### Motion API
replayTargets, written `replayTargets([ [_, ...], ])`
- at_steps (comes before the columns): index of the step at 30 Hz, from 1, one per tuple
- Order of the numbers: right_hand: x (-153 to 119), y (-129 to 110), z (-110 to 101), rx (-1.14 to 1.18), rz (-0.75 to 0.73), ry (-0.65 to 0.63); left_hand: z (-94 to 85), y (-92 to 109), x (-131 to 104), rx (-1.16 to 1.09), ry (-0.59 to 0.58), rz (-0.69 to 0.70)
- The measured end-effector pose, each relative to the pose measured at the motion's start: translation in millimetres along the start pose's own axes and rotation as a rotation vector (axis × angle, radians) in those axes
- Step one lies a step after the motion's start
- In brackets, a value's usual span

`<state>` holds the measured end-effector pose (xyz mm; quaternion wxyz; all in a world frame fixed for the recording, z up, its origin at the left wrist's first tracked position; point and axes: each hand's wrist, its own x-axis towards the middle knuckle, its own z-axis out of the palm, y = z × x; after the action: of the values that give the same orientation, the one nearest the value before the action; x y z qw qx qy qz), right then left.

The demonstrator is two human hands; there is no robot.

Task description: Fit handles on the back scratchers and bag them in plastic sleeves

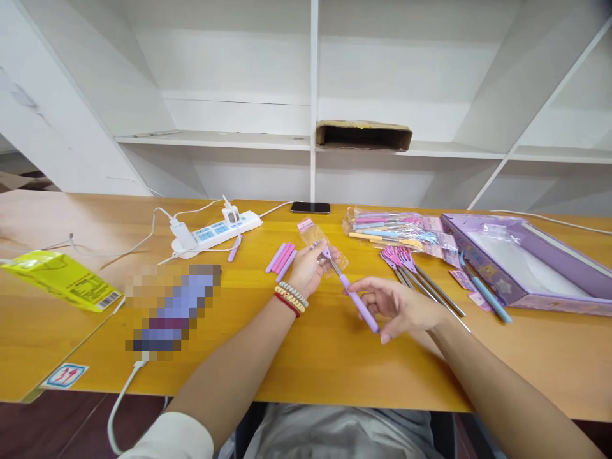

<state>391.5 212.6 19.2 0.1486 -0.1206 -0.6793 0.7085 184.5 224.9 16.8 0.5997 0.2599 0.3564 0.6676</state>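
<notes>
My left hand (308, 266) is closed on the head end of a back scratcher with a purple handle (362, 307) and a thin metal rod. A clear plastic bag (313, 234) with a pink top lies at the same fingers, partly behind them. Beside the handle, my right hand (399, 307) has its fingers apart, the index finger against the handle. To the left of my left hand lie several pink and purple handle tubes (282, 258). Several metal rods with pink claw-shaped heads (399, 256) rest beyond my right hand.
Bagged back scratchers (392, 228) lie at the back, beside an open purple box (526, 296). A blue-handled piece (491, 299) leans by the box. On the left are a power strip (217, 233), a yellow carton (62, 280) and a pixelated item (176, 309) with a cable.
</notes>
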Motion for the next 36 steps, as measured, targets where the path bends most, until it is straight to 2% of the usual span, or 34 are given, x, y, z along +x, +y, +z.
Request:
replayTargets([
  [4, -0.1, -0.2, 1.7, -0.057, 0.009, 0.043, 0.8, 1.8, -1.9, 0.002, -0.016, -0.013],
  [9, 0.2, -3.5, 3.4, -0.124, -0.057, 0.098, 4.2, 3.6, -6.5, 0.018, -0.008, -0.072],
  [14, -1.2, -7.0, 3.1, -0.32, -0.037, 0.289, 8.3, -2.2, -12.0, 0.062, -0.088, -0.128],
  [22, 2.5, 2.8, 1.4, -0.968, -0.19, 0.547, 14.8, -20.2, -22.0, 0.149, -0.133, -0.195],
  [29, 5.9, 1.2, 3.9, -1.054, -0.205, 0.724, 14.5, -22.5, -22.6, 0.145, -0.085, -0.234],
  [31, 6.4, -1.5, 3.6, -1.081, -0.236, 0.72, 14.6, -21.9, -23.1, 0.146, -0.074, -0.239],
  [36, 6.7, -5.2, 2.2, -1.133, -0.261, 0.561, 16.6, -22.1, -26.7, 0.151, -0.069, -0.254],
])
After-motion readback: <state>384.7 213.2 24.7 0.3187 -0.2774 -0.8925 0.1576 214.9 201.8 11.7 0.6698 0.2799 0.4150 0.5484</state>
